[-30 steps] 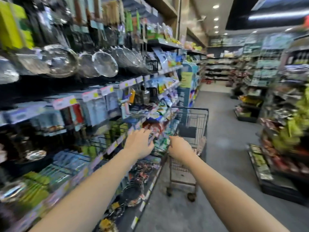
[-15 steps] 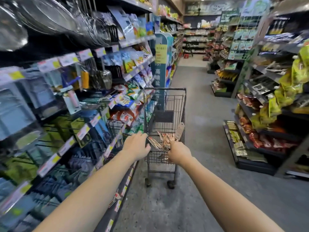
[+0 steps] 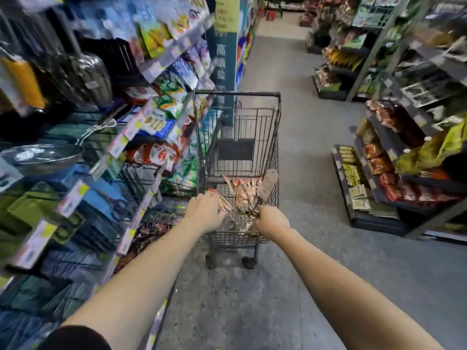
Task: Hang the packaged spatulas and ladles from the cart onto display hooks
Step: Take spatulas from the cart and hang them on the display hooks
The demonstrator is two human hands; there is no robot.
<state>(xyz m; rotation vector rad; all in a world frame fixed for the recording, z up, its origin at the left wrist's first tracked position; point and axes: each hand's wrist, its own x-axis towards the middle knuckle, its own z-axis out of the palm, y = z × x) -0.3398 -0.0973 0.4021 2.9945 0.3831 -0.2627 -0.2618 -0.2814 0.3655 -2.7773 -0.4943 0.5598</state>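
A dark wire shopping cart (image 3: 238,117) stands in the aisle just ahead of me. Several packaged utensils (image 3: 242,189) with red-and-white cards lie in its basket, handles pointing toward me. My right hand (image 3: 271,219) is curled round the near ends of these utensils at the cart's near right corner. My left hand (image 3: 204,210) lies over the near left rim, touching thin utensil handles. Its fingers point down into the basket and are hidden. The display hooks with hanging kitchenware (image 3: 83,74) are on the shelving to my left, blurred.
Shelves of packaged goods (image 3: 161,114) run close along the cart's left side. Low racks of snacks (image 3: 374,173) line the right side of the aisle. Grey floor (image 3: 310,137) stretches ahead between them, with a teal sign column (image 3: 223,59) beyond the cart.
My view has dropped from the upper hooks to the cart. Both hands have come down to the basket's near edge, and the right hand has closed on the utensils.
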